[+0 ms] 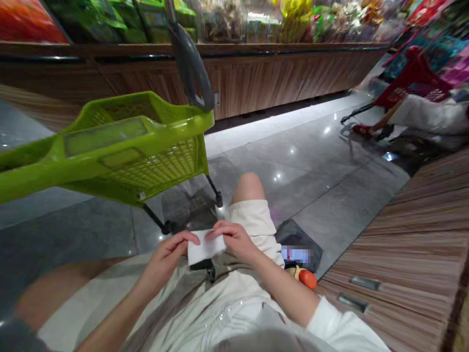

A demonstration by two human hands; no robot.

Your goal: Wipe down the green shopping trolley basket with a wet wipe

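Note:
A small white sheet of paper or tissue (205,248) is held above my lap, pinched at both ends. My left hand (171,252) grips its left edge between thumb and fingers. At the right upper edge, my right hand (235,238) closes on it the same way. Just below the sheet lies a small black object (208,271) on my clothing, too hidden to name. My bare knee (249,188) shows beyond my hands, under pale shorts (252,217).
A lime-green shopping cart (146,146) stands ahead to the left. Wooden cabinets (271,83) under packaged goods line the back; another (399,244) flanks my right. A dark bag (306,239) and a round orange object (308,279) are beside me. A red cart (414,83) is far right.

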